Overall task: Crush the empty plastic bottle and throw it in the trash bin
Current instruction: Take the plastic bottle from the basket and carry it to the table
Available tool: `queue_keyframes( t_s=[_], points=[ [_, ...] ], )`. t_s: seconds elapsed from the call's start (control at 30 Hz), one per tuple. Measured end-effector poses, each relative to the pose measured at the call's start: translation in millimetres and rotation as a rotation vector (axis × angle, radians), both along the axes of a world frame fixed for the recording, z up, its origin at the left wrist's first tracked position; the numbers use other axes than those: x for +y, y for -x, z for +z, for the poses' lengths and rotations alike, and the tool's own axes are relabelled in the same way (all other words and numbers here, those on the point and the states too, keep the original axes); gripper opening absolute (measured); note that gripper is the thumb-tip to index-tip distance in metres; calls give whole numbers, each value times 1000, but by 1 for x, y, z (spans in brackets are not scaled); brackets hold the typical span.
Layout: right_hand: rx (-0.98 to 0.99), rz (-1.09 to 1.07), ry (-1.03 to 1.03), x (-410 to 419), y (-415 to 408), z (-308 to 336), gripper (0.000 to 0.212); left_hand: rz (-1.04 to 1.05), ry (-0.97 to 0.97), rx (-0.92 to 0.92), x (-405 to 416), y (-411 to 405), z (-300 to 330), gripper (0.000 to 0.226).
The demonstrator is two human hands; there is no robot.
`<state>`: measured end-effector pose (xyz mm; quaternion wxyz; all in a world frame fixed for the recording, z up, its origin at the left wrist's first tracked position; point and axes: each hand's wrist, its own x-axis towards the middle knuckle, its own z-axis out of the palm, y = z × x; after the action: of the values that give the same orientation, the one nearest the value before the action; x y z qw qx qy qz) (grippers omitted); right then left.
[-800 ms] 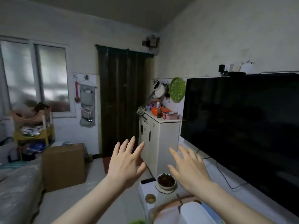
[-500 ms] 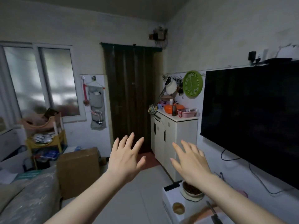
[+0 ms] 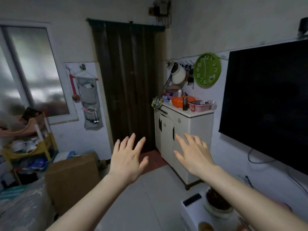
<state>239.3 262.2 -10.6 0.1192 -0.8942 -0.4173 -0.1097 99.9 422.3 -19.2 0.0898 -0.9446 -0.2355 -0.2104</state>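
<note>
My left hand is stretched out in front of me, palm down, fingers spread, holding nothing. My right hand reaches forward beside it, also empty with fingers apart, in front of the white cabinet. No plastic bottle and no trash bin shows in this view.
A white cabinet with cluttered top stands ahead right, beside a dark curtained doorway. A large black TV hangs on the right wall. A cardboard box and shelf rack stand at left. A low white table with a bowl lies at bottom right.
The view has swung left and moved forward: the TV slid right, the cabinet and green clock came closer. Both hands stay outstretched and empty.
</note>
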Motion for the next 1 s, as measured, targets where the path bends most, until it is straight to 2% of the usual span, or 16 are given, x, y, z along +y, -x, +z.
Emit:
queue_keyframes(
  t_s=[0.33, 0.5, 0.73, 0.87, 1.0],
  points=[
    [27, -33, -20, 162, -144, -10, 58, 1, 47, 32, 163, -125, -20, 64],
    [35, -71, 8, 223, -202, -20, 60, -25, 79, -12, 241, -193, -31, 64],
    [30, -246, -8, 305, -288, -33, 62, -200, 66, 13, 346, -319, -49, 65],
    [35, -382, -40, 345, -333, -24, 61, -292, -5, 60, 411, -383, -32, 65],
    [34, -502, -80, 378, -370, -23, 61, -378, -36, 18, 461, -453, -9, 66]
  ],
)
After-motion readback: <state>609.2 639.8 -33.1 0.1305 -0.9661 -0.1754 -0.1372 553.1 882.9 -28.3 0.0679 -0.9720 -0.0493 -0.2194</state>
